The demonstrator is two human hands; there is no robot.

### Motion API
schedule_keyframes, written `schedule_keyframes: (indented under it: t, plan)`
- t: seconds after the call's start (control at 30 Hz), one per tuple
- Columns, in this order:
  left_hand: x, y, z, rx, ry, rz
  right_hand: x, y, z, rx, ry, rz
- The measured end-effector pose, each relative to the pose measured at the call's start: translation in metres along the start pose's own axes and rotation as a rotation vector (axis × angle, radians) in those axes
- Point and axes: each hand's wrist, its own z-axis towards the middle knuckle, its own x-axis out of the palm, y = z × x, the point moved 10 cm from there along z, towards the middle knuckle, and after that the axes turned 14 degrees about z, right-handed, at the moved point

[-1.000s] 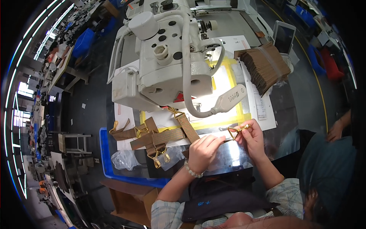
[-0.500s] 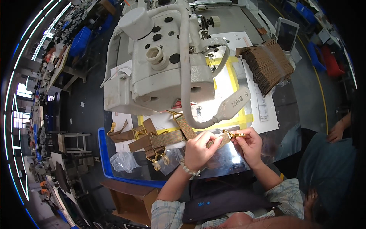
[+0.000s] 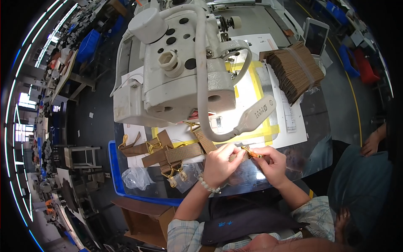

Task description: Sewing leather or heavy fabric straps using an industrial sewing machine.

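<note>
A tan webbing strap (image 3: 205,141) runs from below the sewing machine toward my hands. My left hand (image 3: 222,164) is closed on the strap near its end, thumb and fingers pinched together. Just right of it, my right hand (image 3: 273,165) pinches a gold metal clasp (image 3: 255,155) that joins the strap end through a small ring. To the left, several brown and tan straps (image 3: 178,154) lie crossed in a pile, with gold buckles and hooks (image 3: 172,178) on them. The strap's folded end is partly hidden behind my left fingers.
The white sewing machine (image 3: 184,80) stands directly ahead, its pale lamp (image 3: 256,113) hanging over the lit worktop. A banded stack of brown pieces (image 3: 296,71) sits at the back right. A clear plastic bag (image 3: 137,179) lies left; below is a cardboard box (image 3: 145,222). Another person's hand (image 3: 371,145) is at right.
My right hand has turned and come slightly left and down, tilting the gold clasp and bringing it closer to my left hand. The pile of straps stays put.
</note>
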Motion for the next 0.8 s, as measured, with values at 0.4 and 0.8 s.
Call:
schedule_keyframes:
  t: [0.4, 0.8]
  plan:
    - [-0.002, -0.008, -0.002, 0.062, -0.010, 0.033, 0.022, -0.012, 0.002, 0.159, 0.078, 0.336]
    - [0.010, -0.001, -0.002, 0.060, 0.302, -0.453, 0.028, -0.031, 0.007, 0.329, 0.161, 0.751]
